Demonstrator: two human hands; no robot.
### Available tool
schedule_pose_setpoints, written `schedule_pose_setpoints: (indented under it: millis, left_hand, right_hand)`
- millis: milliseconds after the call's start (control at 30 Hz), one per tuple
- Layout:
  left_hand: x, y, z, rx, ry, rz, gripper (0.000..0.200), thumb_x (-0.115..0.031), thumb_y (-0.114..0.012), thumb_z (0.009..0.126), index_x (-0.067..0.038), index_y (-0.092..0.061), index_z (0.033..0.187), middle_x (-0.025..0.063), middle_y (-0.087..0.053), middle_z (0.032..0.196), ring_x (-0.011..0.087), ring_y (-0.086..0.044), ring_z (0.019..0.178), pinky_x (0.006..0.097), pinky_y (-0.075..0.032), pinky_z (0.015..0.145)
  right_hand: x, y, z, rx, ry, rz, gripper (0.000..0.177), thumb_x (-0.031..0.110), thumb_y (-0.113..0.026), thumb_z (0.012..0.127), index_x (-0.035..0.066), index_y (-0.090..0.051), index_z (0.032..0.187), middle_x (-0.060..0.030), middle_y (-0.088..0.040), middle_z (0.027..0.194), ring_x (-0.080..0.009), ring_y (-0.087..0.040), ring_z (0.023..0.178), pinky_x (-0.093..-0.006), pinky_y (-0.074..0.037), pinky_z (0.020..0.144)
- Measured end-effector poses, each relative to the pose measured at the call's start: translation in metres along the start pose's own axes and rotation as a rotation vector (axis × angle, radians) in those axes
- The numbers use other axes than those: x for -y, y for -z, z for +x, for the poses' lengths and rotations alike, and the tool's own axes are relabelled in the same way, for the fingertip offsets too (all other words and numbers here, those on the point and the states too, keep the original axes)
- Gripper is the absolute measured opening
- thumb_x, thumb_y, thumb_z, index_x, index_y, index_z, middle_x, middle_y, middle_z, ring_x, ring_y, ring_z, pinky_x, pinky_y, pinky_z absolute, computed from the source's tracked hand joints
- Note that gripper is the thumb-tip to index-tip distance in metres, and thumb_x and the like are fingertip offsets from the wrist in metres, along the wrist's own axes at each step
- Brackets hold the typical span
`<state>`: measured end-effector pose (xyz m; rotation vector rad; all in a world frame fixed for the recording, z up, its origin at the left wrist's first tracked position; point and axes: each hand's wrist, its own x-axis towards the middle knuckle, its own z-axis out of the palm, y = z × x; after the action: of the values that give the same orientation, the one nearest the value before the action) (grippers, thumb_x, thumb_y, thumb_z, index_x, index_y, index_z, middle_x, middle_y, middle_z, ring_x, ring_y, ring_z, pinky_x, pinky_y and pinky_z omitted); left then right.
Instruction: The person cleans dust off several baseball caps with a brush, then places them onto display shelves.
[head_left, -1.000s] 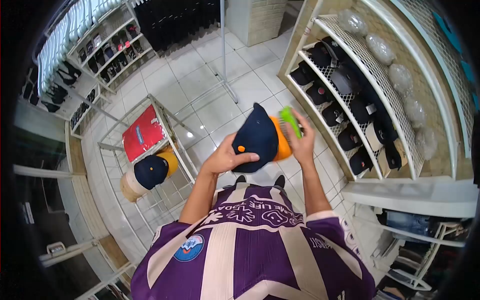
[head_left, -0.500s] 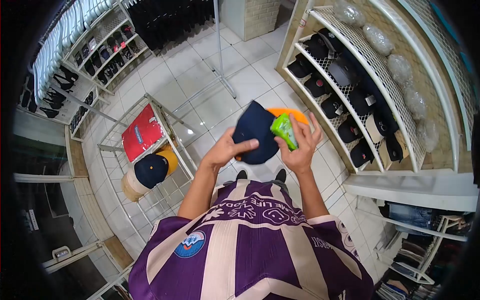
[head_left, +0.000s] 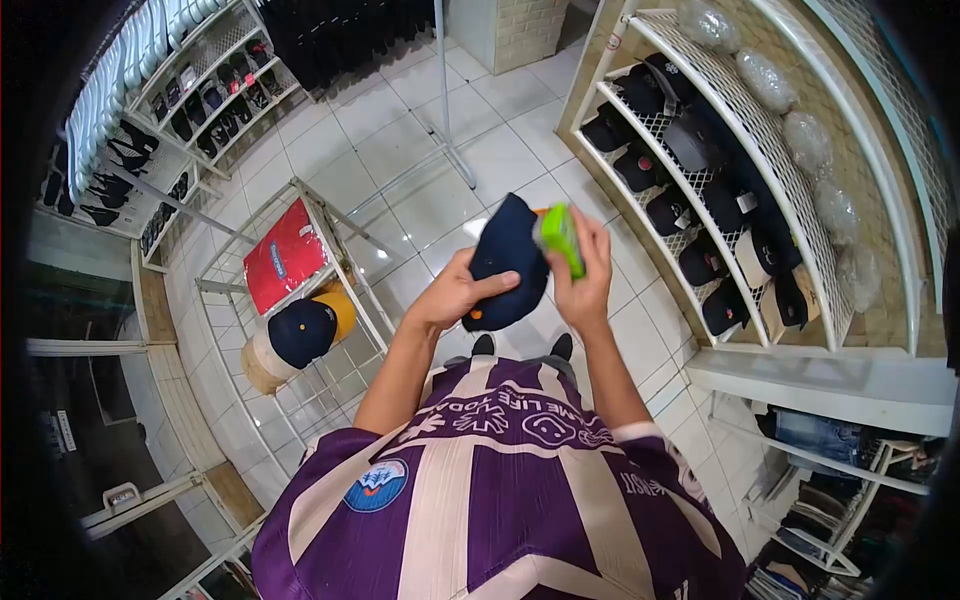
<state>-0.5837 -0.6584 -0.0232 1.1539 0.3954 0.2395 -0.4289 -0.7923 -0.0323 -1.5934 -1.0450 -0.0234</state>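
A navy cap (head_left: pixel 507 250) is held up in front of my body by my left hand (head_left: pixel 452 296), whose thumb presses on the crown while the other fingers are hidden behind it. A sliver of the cap's orange brim shows at its upper right, and a small orange button sits at the lower left. My right hand (head_left: pixel 586 285) is closed around a small bright green block (head_left: pixel 562 240), slightly blurred, right at the brim side of the cap. What exactly the block is, I cannot tell.
To the left, a white wire table (head_left: pixel 300 190) bears a red packaged garment (head_left: pixel 285 258) and a row of overlapping caps (head_left: pixel 302 334). Shelves of caps (head_left: pixel 690 140) curve along the right. A metal stand's foot (head_left: pixel 455 165) rests on the tiled floor ahead.
My right hand has tilted the green block more upright and drawn it closer to the cap. The cap has turned, so less of its orange brim shows.
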Motion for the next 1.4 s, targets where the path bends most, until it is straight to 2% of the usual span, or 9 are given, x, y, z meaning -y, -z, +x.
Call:
schedule_pose_setpoints:
  millis: [167, 233, 400, 500, 767, 867, 1033, 1167, 1400]
  left_hand:
    - [0.001, 0.007, 0.011, -0.162, -0.013, -0.177, 0.032, -0.032, -0.068, 0.1, -0.002, -0.067, 0.111, 0.001, -0.071, 0.095, 0.008, -0.066, 0.079, 0.025, -0.055, 0.07]
    - [0.003, 0.015, 0.014, -0.216, 0.0, -0.201, 0.034, -0.034, -0.066, 0.102, -0.002, -0.067, 0.11, 0.0016, -0.071, 0.095, 0.0082, -0.066, 0.079, 0.0252, -0.055, 0.07]
    - [0.004, -0.002, 0.011, -0.18, -0.011, -0.117, 0.033, -0.034, -0.065, 0.102, -0.003, -0.067, 0.114, 0.001, -0.071, 0.097, 0.0077, -0.064, 0.081, 0.0253, -0.054, 0.073]
    - [0.016, 0.012, 0.023, -0.266, -0.022, -0.329, 0.032, -0.031, -0.065, 0.102, -0.002, -0.065, 0.116, 0.0048, -0.072, 0.104, 0.012, -0.068, 0.086, 0.0278, -0.056, 0.079]
    - [0.0, 0.008, 0.013, -0.299, -0.015, -0.552, 0.045, -0.032, -0.062, 0.103, 0.001, -0.053, 0.132, 0.0143, -0.067, 0.122, 0.022, -0.07, 0.105, 0.037, -0.059, 0.093]
    - [0.011, 0.002, 0.018, -0.047, 0.012, -0.781, 0.046, -0.026, -0.061, 0.104, 0.005, -0.052, 0.136, 0.0177, -0.066, 0.126, 0.0247, -0.07, 0.111, 0.0386, -0.058, 0.098]
    - [0.006, 0.028, 0.015, 0.079, 0.166, -0.785, 0.048, -0.023, -0.068, 0.096, 0.005, -0.056, 0.133, 0.0157, -0.07, 0.119, 0.0242, -0.071, 0.107, 0.0385, -0.055, 0.101]
    - [0.009, 0.032, 0.018, 0.048, 0.21, -0.206, 0.05, -0.018, -0.077, 0.089, 0.002, -0.06, 0.131, 0.0119, -0.072, 0.114, 0.018, -0.071, 0.1, 0.0302, -0.055, 0.095]
    - [-0.001, 0.009, 0.006, 0.298, 0.126, 0.071, 0.053, -0.011, -0.082, 0.085, 0.0, -0.062, 0.132, 0.004, -0.071, 0.115, 0.0116, -0.064, 0.103, 0.0285, -0.051, 0.096]
  right_hand:
    - [0.016, -0.01, -0.012, 0.149, 0.138, 0.037, 0.07, 0.014, -0.084, 0.075, 0.005, -0.06, 0.14, -0.0159, -0.06, 0.12, -0.033, -0.058, 0.108, -0.0443, -0.046, 0.094]
    - [0.031, 0.001, -0.018, 0.489, 0.303, -0.151, 0.075, 0.019, -0.087, 0.071, 0.006, -0.061, 0.14, -0.0136, -0.061, 0.118, -0.0319, -0.057, 0.108, -0.0437, -0.044, 0.094]
    - [-0.004, -0.018, 0.013, -0.063, -0.15, 0.087, 0.069, 0.021, -0.085, 0.076, 0.004, -0.061, 0.138, -0.0142, -0.058, 0.12, -0.0313, -0.057, 0.107, -0.0437, -0.043, 0.096]
    - [0.017, -0.02, -0.019, 0.127, 0.148, -0.14, 0.069, 0.013, -0.086, 0.073, 0.004, -0.062, 0.137, -0.0162, -0.059, 0.12, -0.0313, -0.058, 0.109, -0.0421, -0.049, 0.091]
    - [-0.036, 0.04, 0.024, -0.027, 0.006, 0.158, 0.06, 0.007, -0.082, 0.08, -0.001, -0.063, 0.136, -0.0133, -0.062, 0.118, -0.0256, -0.056, 0.118, -0.0369, -0.04, 0.106]
    - [-0.043, 0.046, 0.036, 0.127, -0.191, 0.553, 0.061, 0.001, -0.082, 0.077, 0.0, -0.064, 0.136, -0.0107, -0.061, 0.114, -0.021, -0.058, 0.111, -0.0317, -0.043, 0.102]
    - [-0.013, 0.063, 0.044, 0.257, -0.095, 0.174, 0.061, 0.006, -0.087, 0.074, 0.0, -0.067, 0.132, -0.008, -0.06, 0.108, -0.0175, -0.058, 0.102, -0.0284, -0.045, 0.095]
    - [0.008, 0.053, 0.043, 0.375, 0.008, 0.031, 0.062, 0.01, -0.09, 0.071, 0.003, -0.07, 0.129, -0.0089, -0.061, 0.107, -0.02, -0.06, 0.097, -0.0304, -0.048, 0.087]
    - [0.044, 0.027, 0.035, 0.331, 0.329, -0.291, 0.066, 0.02, -0.089, 0.067, 0.005, -0.07, 0.128, -0.0122, -0.064, 0.109, -0.031, -0.06, 0.105, -0.041, -0.042, 0.098]
